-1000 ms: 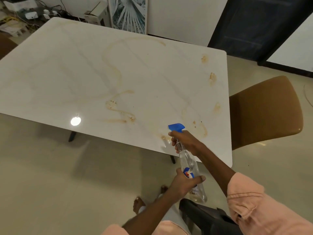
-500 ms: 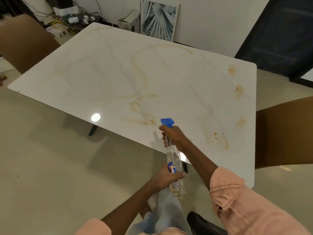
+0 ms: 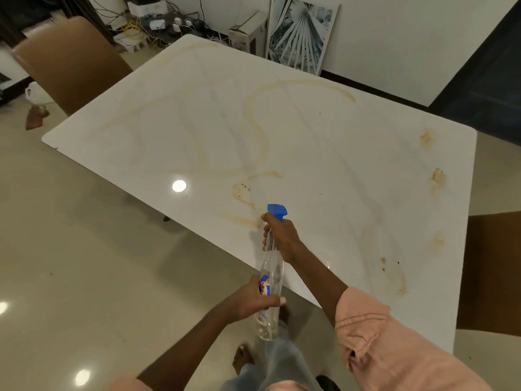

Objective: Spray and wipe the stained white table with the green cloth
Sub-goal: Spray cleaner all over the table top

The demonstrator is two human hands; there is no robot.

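Note:
The white table (image 3: 310, 142) fills the middle of the head view, marked with long brown smears and several brown spots along its right side. Over its near edge I hold a clear spray bottle (image 3: 271, 273) with a blue trigger head, pointed at the tabletop. My right hand (image 3: 282, 237) grips the neck just below the blue head. My left hand (image 3: 255, 301) wraps the lower body around the label. No green cloth is in view.
A brown chair (image 3: 70, 63) stands at the table's far left corner and another brown chair (image 3: 490, 272) at the right side. Cables, a box and a framed picture (image 3: 300, 35) line the back wall. My bare foot (image 3: 242, 359) rests on the glossy floor.
The view has swung to the left, bringing the left chair into sight. The bottle and both hands have shifted left along the table's near edge, still held the same way.

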